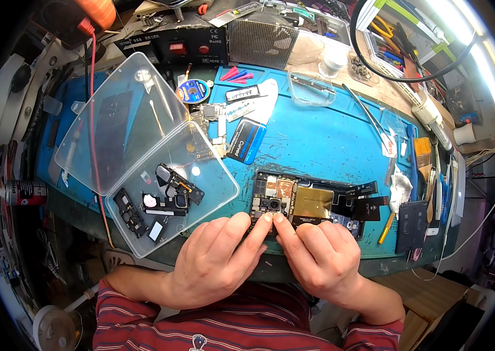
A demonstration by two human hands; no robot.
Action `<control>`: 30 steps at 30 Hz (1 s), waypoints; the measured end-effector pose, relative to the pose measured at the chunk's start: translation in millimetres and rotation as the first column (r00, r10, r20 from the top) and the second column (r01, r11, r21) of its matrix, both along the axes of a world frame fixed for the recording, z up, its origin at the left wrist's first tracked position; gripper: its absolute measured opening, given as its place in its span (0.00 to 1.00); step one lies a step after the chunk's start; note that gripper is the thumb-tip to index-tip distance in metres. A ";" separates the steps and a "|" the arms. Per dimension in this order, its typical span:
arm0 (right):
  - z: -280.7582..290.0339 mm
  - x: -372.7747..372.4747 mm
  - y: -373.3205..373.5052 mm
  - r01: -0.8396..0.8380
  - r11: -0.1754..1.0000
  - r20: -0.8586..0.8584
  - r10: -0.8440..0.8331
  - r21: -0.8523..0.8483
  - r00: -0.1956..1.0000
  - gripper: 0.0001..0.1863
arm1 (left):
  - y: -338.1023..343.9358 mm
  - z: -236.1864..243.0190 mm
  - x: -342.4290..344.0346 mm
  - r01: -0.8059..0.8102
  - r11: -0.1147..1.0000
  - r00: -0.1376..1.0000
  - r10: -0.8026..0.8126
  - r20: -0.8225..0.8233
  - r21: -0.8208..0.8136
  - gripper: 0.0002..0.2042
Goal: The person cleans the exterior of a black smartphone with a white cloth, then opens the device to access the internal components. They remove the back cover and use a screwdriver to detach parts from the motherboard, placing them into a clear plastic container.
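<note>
An opened smartphone (306,202) lies on the blue work mat, its circuit board, dark camera unit (274,203) and gold-coloured battery area exposed. Black flex cables (367,200) stick out past its right end. My left hand (215,254) has its index fingertip on the phone's near edge just below the camera unit, the other fingers curled. Right beside it, the index fingertip of my right hand (320,251) presses at the same spot, its fingers bent in. Both hands are closed at the phone; whether a small part is under the fingertips is hidden.
A clear plastic box (224,190) with its lid (63,157) open holds small phone parts at the left. Behind lie a loose circuit board (219,111), a blue card (247,140) and a solder spool (193,91). Tweezers (367,111) and a black block (412,227) are at the right.
</note>
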State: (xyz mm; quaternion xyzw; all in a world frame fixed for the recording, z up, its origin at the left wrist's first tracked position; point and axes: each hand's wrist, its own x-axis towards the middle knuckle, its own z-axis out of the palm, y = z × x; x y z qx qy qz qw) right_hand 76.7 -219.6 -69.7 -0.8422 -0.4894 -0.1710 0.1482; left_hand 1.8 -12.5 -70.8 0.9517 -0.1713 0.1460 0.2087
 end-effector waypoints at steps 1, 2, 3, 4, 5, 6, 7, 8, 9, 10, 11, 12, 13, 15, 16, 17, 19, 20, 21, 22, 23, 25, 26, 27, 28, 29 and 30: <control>0.2 -0.4 -0.1 0.001 1.000 -0.002 -0.001 -0.003 1.000 0.24 | -0.3 -0.1 0.0 -0.002 1.000 1.000 0.002 0.004 -0.002 0.25; 0.4 -0.6 -0.1 0.001 1.000 -0.003 -0.001 -0.006 1.000 0.24 | -0.5 -0.3 0.0 -0.004 1.000 1.000 0.004 0.008 -0.004 0.25; 0.2 -0.6 -0.2 0.002 1.000 -0.006 -0.002 -0.005 1.000 0.24 | -0.6 -1.0 0.4 -0.003 1.000 1.000 0.003 0.014 -0.005 0.25; 0.0 -0.6 -0.4 0.003 1.000 -0.008 -0.003 -0.003 1.000 0.24 | -0.6 -1.8 0.9 -0.002 1.000 1.000 0.003 0.021 -0.006 0.25; -0.2 -0.5 -0.5 0.004 1.000 -0.010 -0.004 -0.002 1.000 0.24 | -0.6 -2.5 1.4 -0.002 1.000 1.000 0.002 0.027 -0.007 0.25; -0.2 -0.5 -0.6 0.003 1.000 -0.011 -0.003 -0.001 1.000 0.24 | -0.7 -2.8 1.5 -0.001 1.000 0.999 0.002 0.032 -0.007 0.25; -0.1 -0.4 -0.6 0.002 1.000 -0.013 -0.002 -0.001 1.000 0.24 | -0.8 -3.0 1.7 -0.001 1.000 0.999 0.001 0.037 -0.006 0.25; -0.1 -0.4 -0.7 0.002 1.000 -0.014 -0.002 0.000 1.000 0.24 | -0.9 -3.0 1.8 -0.001 1.000 0.999 0.001 0.042 -0.006 0.25; -0.3 -0.4 -0.8 0.001 1.000 -0.015 -0.001 0.001 1.000 0.24 | -0.7 -2.5 1.8 0.001 1.000 0.999 -0.001 0.037 -0.007 0.25; -0.6 -0.3 -1.0 0.000 1.000 -0.016 0.000 0.001 1.000 0.24 | -0.4 -1.7 1.8 0.003 1.000 0.999 -0.002 0.032 -0.009 0.26; -0.7 -0.3 -1.0 0.000 1.000 -0.016 0.000 0.001 1.000 0.24 | -0.2 -1.2 1.9 0.005 1.000 1.000 -0.004 0.028 -0.011 0.26; -0.5 -0.3 -0.9 0.000 1.000 -0.017 0.000 -0.001 1.000 0.24 | 0.1 -1.5 2.1 0.007 1.000 1.000 -0.006 0.029 -0.016 0.26; -0.1 -0.3 -0.8 0.000 1.000 -0.018 0.000 -0.002 1.000 0.24 | 0.3 -1.9 2.4 0.009 1.000 1.000 -0.008 0.030 -0.022 0.26; 0.2 -0.2 -0.7 0.000 1.000 -0.019 0.000 -0.003 1.000 0.23 | 0.5 -1.8 2.5 0.012 1.000 0.999 -0.011 0.031 -0.025 0.26; 0.3 -0.2 -0.7 0.000 1.000 -0.019 0.000 -0.002 1.000 0.23 | 0.6 -1.4 2.4 0.013 1.000 0.999 -0.012 0.031 -0.024 0.26; 0.4 -0.2 -0.7 0.001 1.000 -0.019 -0.001 -0.001 1.000 0.23 | 0.7 -1.0 2.3 0.014 1.000 0.999 -0.013 0.030 -0.023 0.27; 0.6 -0.2 -0.4 0.002 1.000 -0.021 -0.002 0.000 1.000 0.24 | 0.5 -1.2 2.2 0.013 1.000 0.999 -0.012 0.029 -0.019 0.27; 0.8 -0.2 -0.2 0.003 1.000 -0.023 -0.003 0.000 1.000 0.24 | 0.4 -1.2 2.2 0.012 1.000 1.000 -0.012 0.029 -0.017 0.27; 0.7 -0.1 -0.3 0.002 1.000 -0.021 -0.002 0.000 1.000 0.24 | 0.3 -1.2 2.2 0.012 1.000 0.999 -0.012 0.032 -0.015 0.27; 0.6 0.2 -0.5 0.000 1.000 -0.019 0.000 -0.001 1.000 0.24 | 0.0 -1.1 2.3 0.012 1.000 0.999 -0.011 0.036 -0.013 0.27; 0.6 0.3 -0.5 -0.002 1.000 -0.018 0.002 -0.001 1.000 0.24 | 0.0 -1.1 2.3 0.011 1.000 0.999 -0.011 0.039 -0.012 0.27; 1.4 0.3 -0.5 -0.002 1.000 -0.022 0.001 -0.008 1.000 0.24 | 0.2 -1.4 2.4 0.013 1.000 0.999 -0.013 0.039 -0.007 0.27; 1.9 0.3 -0.5 -0.002 1.000 -0.024 0.001 -0.012 1.000 0.24 | 0.3 -1.5 2.5 0.014 1.000 0.999 -0.014 0.039 -0.005 0.27; 2.3 0.2 -0.5 -0.002 1.000 -0.022 0.001 -0.015 1.000 0.24 | 0.3 -1.2 2.4 0.014 1.000 0.999 -0.014 0.037 -0.001 0.27; 2.7 0.0 -0.3 -0.002 1.000 -0.020 0.001 -0.017 1.000 0.24 | 0.4 -0.8 2.4 0.014 1.000 0.999 -0.014 0.036 0.002 0.27; 3.0 -0.1 -0.1 -0.002 1.000 -0.017 0.001 -0.020 1.000 0.24 | 0.4 -0.4 2.4 0.014 1.000 0.999 -0.014 0.034 0.006 0.27; 3.2 -0.2 0.1 -0.002 1.000 -0.015 0.001 -0.022 1.000 0.24 | 0.4 -0.6 2.3 0.015 1.000 0.999 -0.015 0.035 0.009 0.27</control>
